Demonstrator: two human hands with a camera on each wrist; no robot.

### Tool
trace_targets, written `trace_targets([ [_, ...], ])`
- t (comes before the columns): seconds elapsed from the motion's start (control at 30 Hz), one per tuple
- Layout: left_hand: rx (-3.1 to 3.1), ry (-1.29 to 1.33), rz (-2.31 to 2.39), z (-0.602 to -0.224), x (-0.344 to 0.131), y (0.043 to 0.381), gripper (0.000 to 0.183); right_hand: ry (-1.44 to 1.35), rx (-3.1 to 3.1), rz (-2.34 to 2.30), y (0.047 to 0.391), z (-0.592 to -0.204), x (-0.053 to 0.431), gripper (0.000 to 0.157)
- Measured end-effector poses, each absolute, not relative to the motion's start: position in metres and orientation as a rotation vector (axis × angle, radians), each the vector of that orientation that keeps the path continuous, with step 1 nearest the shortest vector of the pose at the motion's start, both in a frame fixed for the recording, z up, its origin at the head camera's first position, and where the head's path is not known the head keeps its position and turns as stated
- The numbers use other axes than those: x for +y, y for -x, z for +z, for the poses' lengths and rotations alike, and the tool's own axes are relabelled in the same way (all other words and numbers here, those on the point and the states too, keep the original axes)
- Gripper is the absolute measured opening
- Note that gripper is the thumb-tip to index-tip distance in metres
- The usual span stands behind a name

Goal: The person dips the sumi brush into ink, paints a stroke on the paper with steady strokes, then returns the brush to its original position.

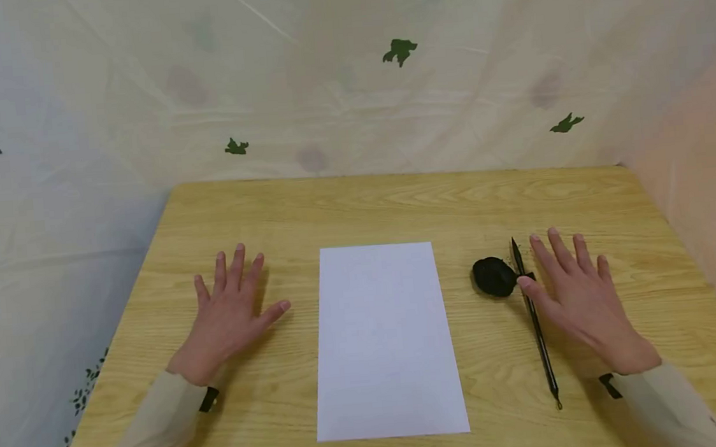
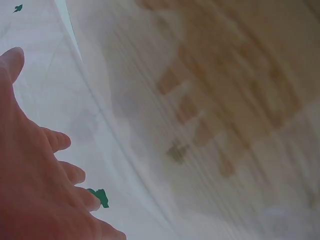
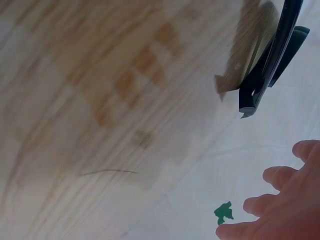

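A white sheet of paper [image 1: 383, 341] lies upright in the middle of the wooden table. My left hand [image 1: 230, 325] is left of it, fingers spread and straight, holding nothing. On the other side, my right hand [image 1: 582, 304] is spread out too, its grasp empty. Beside its thumb lies a slim black brush [image 1: 539, 335] with a pointed tip at the far end and a small hanging loop at the near end. The brush crosses the short stem of a round black dish [image 1: 493, 277]. In the head view the right thumb overlaps the brush; I cannot tell whether they touch.
The table [image 1: 243, 208] has its far edge against a pale curtain [image 1: 333, 64] with green bird shapes. Curtain also hangs along the left and right sides. In both wrist views the tabletop shows blurred reflections of the hands.
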State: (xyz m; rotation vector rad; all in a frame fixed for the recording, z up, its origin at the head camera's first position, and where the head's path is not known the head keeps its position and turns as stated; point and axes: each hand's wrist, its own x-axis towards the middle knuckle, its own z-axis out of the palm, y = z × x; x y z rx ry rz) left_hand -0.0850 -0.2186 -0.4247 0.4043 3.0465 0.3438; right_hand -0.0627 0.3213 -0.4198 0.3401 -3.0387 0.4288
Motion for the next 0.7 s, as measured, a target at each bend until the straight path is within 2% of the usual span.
trace_targets([
  [0.4,3.042,-0.491,0.325,-0.424,-0.209,0.085,0.095,-0.372,-2.992,0.451,0.058,-0.422,0.321,0.073],
  [0.7,3.026,-0.662,0.284,-0.419,-0.193,0.079,0.093,-0.395,-2.969,0.498,0.053,-0.420,0.320,0.075],
])
